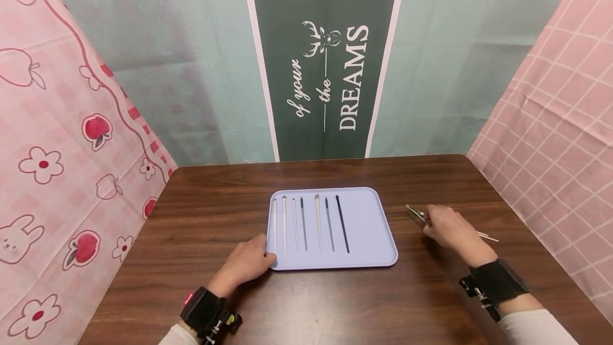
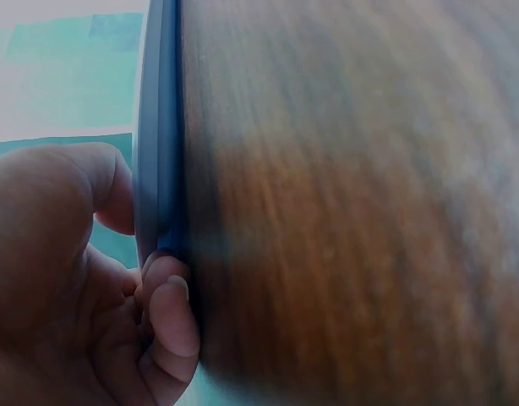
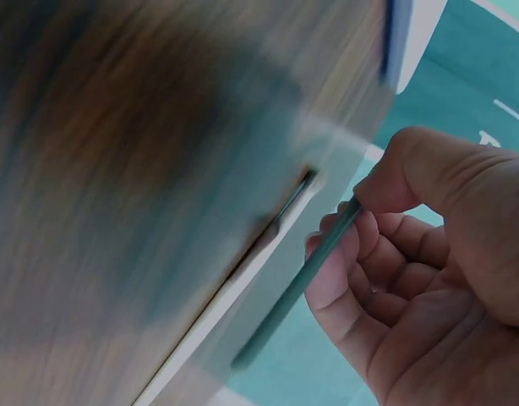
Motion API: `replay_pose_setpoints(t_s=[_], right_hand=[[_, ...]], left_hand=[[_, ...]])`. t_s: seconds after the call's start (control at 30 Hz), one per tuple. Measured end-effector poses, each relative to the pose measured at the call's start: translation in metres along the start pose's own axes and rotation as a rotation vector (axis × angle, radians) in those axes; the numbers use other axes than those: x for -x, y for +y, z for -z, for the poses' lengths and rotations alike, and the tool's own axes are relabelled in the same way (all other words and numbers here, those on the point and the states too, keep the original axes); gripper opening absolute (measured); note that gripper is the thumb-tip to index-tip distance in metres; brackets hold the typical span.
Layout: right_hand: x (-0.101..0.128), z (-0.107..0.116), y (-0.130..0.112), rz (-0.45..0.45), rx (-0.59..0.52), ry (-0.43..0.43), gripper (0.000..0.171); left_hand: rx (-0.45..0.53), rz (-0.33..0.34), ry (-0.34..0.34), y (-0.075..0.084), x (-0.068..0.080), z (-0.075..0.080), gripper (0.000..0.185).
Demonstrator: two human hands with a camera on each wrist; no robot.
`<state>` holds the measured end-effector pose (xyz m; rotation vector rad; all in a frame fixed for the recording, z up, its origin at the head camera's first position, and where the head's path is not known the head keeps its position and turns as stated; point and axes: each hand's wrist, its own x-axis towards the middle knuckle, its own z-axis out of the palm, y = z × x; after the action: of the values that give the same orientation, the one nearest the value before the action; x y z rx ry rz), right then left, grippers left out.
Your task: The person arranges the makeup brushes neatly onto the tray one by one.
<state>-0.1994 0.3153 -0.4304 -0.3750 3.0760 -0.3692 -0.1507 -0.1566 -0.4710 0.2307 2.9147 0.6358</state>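
A lavender tray point(image 1: 371, 228) lies on the wooden table, with several slim makeup brushes point(image 1: 319, 222) in a row, pale, grey and black. My left hand point(image 1: 248, 260) grips the tray's near left corner. In the left wrist view the thumb is at one side of the tray edge point(image 2: 161, 127) and curled fingers at the other. Right of the tray, my right hand point(image 1: 447, 226) pinches a green makeup brush point(image 3: 297, 283) between thumb and fingers. Beside it in the right wrist view lies a pale brush point(image 3: 204, 328) with a dark tip.
Thin pale handles point(image 1: 487, 236) stick out beyond the right hand on the table. The brown tabletop point(image 1: 215, 201) ends at a green and teal cloth point(image 1: 323, 142) behind. Pink patterned cloths point(image 1: 541, 137) hang at both sides.
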Motion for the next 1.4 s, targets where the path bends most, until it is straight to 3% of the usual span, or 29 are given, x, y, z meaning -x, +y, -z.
replay_pose_setpoints(t_s=[0.33, 0.5, 0.77, 1.0, 1.4], right_hand=[[-0.017, -0.002, -0.030, -0.049, -0.062, -0.041, 0.014], [-0.025, -0.003, -0.049, -0.110, -0.095, -0.080, 0.005], [-0.038, -0.009, -0.071, -0.138, -0.099, -0.084, 0.036], [-0.045, -0.009, -0.085, -0.193, -0.138, -0.122, 0.040], [-0.055, -0.016, -0.105, -0.210, -0.152, -0.113, 0.041]], left_hand=[[-0.011, -0.011, 0.017, 0.000, 0.000, -0.001, 0.022], [-0.007, -0.007, 0.013, 0.000, 0.000, -0.001, 0.022], [-0.012, -0.001, 0.013, -0.001, -0.001, -0.002, 0.024], [-0.008, -0.002, 0.011, -0.002, -0.001, -0.003, 0.023], [-0.017, 0.001, 0.006, -0.003, -0.002, -0.002, 0.023]])
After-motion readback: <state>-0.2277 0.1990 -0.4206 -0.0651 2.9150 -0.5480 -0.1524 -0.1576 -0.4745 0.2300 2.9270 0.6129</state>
